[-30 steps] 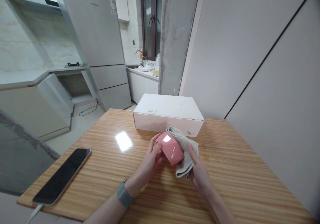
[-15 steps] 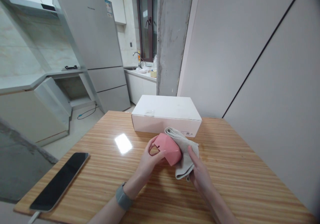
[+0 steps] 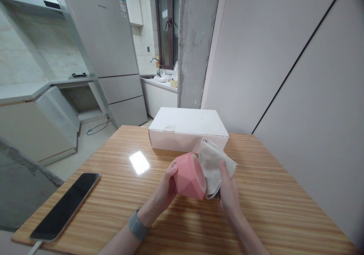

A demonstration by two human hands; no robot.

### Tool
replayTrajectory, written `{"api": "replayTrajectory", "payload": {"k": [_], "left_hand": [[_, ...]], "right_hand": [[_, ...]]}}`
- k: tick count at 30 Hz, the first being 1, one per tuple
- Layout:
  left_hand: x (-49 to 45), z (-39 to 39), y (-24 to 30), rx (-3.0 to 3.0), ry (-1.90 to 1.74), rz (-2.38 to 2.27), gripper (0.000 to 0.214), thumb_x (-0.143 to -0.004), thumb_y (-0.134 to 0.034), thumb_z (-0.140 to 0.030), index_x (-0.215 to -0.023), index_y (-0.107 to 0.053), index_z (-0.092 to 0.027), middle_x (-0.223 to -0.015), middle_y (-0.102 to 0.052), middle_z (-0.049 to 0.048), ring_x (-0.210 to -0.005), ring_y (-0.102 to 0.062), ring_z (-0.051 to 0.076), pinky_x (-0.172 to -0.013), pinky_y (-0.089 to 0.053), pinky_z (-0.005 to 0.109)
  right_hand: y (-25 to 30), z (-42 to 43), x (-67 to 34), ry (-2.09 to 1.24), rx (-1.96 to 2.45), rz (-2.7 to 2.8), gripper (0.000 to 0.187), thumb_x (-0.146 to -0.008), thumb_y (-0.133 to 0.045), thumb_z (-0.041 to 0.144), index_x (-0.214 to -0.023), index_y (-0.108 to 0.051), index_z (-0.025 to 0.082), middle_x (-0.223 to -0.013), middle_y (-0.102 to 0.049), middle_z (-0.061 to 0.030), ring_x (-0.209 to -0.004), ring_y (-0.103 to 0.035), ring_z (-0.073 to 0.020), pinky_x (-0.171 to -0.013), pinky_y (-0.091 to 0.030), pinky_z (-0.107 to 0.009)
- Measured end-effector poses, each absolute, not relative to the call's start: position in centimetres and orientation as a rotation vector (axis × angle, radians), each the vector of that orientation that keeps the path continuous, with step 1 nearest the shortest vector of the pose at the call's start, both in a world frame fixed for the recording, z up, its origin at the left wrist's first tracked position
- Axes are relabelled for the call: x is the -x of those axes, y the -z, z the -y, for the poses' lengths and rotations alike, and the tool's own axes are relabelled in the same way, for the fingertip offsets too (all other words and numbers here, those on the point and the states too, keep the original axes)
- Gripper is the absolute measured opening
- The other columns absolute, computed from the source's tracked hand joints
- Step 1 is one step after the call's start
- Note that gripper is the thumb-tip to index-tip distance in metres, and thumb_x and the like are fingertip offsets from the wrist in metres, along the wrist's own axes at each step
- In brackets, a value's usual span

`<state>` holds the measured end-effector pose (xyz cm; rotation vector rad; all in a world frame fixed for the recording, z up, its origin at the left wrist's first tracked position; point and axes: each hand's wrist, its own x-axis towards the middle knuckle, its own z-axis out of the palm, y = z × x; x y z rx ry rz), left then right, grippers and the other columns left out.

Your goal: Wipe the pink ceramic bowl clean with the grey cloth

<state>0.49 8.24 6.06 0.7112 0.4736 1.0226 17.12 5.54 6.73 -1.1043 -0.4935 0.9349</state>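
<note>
Pink faceted bowl is tipped on its side, mouth facing right, over the wooden tabletop, with a smartphone well off to the left. Left hand grips the bowl's outer wall; right hand clenches a grey cloth against the rim. Closed white box sits behind, not opened.

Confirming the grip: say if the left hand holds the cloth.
No: the right hand holds the cloth; the left hand holds the bowl.
</note>
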Motion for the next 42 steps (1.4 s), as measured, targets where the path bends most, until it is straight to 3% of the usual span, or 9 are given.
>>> {"api": "replayTrajectory", "payload": {"k": [3, 6, 14, 20, 27, 36, 39, 42], "left_hand": [[-0.6, -8.0, -6.1, -0.780, -1.006, -0.477, 0.045, -0.083, -0.063, -0.043, -0.122, -0.061, -0.022, -0.119, -0.063, 0.0090, -0.100, -0.060, 0.022, -0.077, -0.051, 0.027], [-0.7, -7.9, -6.1, -0.842, -0.987, -0.513, 0.054, -0.077, -0.071, -0.043, -0.125, -0.059, -0.022, -0.122, -0.061, 0.0104, -0.104, -0.060, 0.025, -0.078, -0.051, 0.027], [-0.6, -8.3, -6.1, -1.022, -1.060, -0.637, 0.079, -0.060, -0.085, -0.033, -0.131, -0.052, -0.022, -0.131, -0.055, 0.0134, -0.109, -0.058, 0.028, -0.082, -0.051, 0.030], [-0.8, -8.2, -6.3, -1.126, -1.073, -0.756, 0.092, -0.054, -0.087, -0.026, -0.136, -0.045, -0.027, -0.134, -0.051, 0.0108, -0.109, -0.056, 0.025, -0.075, -0.054, 0.028], [-1.1, -8.8, -4.9, -0.963, -1.107, -0.865, 0.074, -0.063, -0.082, -0.037, -0.129, -0.053, -0.020, -0.126, -0.059, 0.0129, -0.098, -0.063, 0.023, -0.077, -0.054, 0.030], [-0.9, -8.1, -6.5, -1.104, -1.148, -0.854, 0.088, -0.057, -0.085, -0.026, -0.135, -0.043, -0.025, -0.135, -0.051, 0.0122, -0.108, -0.059, 0.025, -0.076, -0.055, 0.029], [-0.9, -8.5, -5.8, -1.057, -1.164, -0.904, 0.083, -0.056, -0.085, -0.029, -0.130, -0.048, -0.022, -0.132, -0.054, 0.0124, -0.102, -0.062, 0.023, -0.078, -0.054, 0.028], [-1.0, -9.0, -5.1, -0.933, -1.136, -0.927, 0.076, -0.061, -0.082, -0.039, -0.127, -0.049, -0.019, -0.126, -0.057, 0.0142, -0.095, -0.064, 0.023, -0.068, -0.054, 0.027]], "right_hand": [[-6.6, -5.1, -15.3, -1.052, 1.103, 0.763, 0.052, -0.079, -0.067, 0.060, -0.116, -0.070, 0.024, -0.127, -0.066, -0.0043, -0.131, -0.049, -0.0298, -0.118, -0.025, -0.045], [-6.1, -5.1, -15.0, -1.181, 1.065, 0.784, 0.055, -0.081, -0.061, 0.065, -0.117, -0.070, 0.025, -0.128, -0.066, -0.0045, -0.131, -0.049, -0.0303, -0.116, -0.027, -0.047], [-6.3, -5.3, -15.6, -1.356, 0.995, 0.654, 0.059, -0.077, -0.062, 0.069, -0.113, -0.071, 0.022, -0.116, -0.072, -0.0078, -0.114, -0.063, -0.0321, -0.104, -0.044, -0.047], [-6.5, -5.0, -15.6, -1.478, 1.023, 0.588, 0.059, -0.072, -0.068, 0.068, -0.110, -0.072, 0.023, -0.105, -0.076, -0.0084, -0.101, -0.069, -0.0321, -0.086, -0.055, -0.043], [-6.1, -5.1, -15.2, -1.350, 0.983, 0.626, 0.053, -0.069, -0.074, 0.064, -0.105, -0.073, 0.025, -0.115, -0.073, -0.0038, -0.122, -0.058, -0.0278, -0.108, -0.040, -0.040], [-6.9, -4.7, -15.3, -1.398, 0.952, 0.571, 0.056, -0.067, -0.077, 0.062, -0.108, -0.072, 0.023, -0.121, -0.070, -0.0059, -0.127, -0.053, -0.0295, -0.109, -0.039, -0.043], [-7.0, -4.6, -15.2, -1.398, 0.955, 0.548, 0.054, -0.065, -0.080, 0.060, -0.105, -0.073, 0.023, -0.119, -0.071, -0.0051, -0.127, -0.053, -0.0290, -0.110, -0.039, -0.041], [-6.8, -4.6, -15.1, -1.381, 0.954, 0.552, 0.053, -0.064, -0.081, 0.058, -0.103, -0.074, 0.023, -0.117, -0.072, -0.0046, -0.124, -0.056, -0.0289, -0.109, -0.040, -0.041]]}}
